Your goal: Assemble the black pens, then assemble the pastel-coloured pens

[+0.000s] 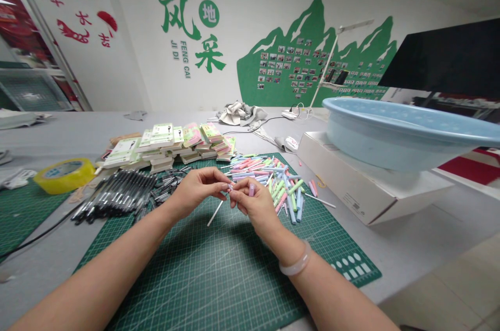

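My left hand [201, 188] and my right hand [253, 201] meet above the green cutting mat [203, 279], fingertips pinched together on a small pale pen part [230, 187]. A short purple pen piece [252, 190] also pokes out of my right hand, between the curled fingers. Under the fingertips, a thin white pen refill [214, 215] slants down; whether it is held or lies on the mat I cannot tell. Just beyond my hands spreads a heap of pastel pen parts [291, 193] in pink, green, blue and purple.
Dark clear-barrelled pens [117, 195] are piled at left, beside yellow tape [64, 175]. Stacked small boxes [162, 136] stand behind. A blue basin [390, 136] rests on a white carton [363, 190] at right. Grey cloths [242, 113] lie at the back.
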`<action>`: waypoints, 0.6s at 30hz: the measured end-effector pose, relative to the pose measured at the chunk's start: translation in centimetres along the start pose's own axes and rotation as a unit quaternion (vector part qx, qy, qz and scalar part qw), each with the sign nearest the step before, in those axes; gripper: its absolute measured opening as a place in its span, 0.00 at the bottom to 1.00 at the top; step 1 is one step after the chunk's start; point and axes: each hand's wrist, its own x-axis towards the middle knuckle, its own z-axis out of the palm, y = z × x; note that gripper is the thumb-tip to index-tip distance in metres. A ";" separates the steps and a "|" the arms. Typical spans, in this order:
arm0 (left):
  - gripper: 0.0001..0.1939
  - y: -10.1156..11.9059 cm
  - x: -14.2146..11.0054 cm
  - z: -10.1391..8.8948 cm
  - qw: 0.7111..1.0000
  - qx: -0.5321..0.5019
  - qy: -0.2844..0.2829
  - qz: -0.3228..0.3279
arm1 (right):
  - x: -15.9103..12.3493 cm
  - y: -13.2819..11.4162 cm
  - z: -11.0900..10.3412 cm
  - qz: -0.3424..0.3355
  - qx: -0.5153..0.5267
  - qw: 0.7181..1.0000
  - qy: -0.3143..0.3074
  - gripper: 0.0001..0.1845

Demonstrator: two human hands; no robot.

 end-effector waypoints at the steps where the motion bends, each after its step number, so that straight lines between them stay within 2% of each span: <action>1: 0.10 0.0 0.0 0.0 1.000 0.000 0.002 0.000 | 0.0 0.0 0.1 -0.002 0.002 1.000 -0.004 0.11; 10: 0.12 -0.2 0.2 0.5 0.997 -0.062 0.016 -0.043 | 0.2 -0.1 0.1 -0.016 -0.005 1.000 -0.015 0.17; 18: 0.12 0.2 0.1 0.6 0.982 -0.178 -0.010 -0.066 | 0.4 0.3 -0.2 -0.016 -0.007 1.000 -0.010 0.13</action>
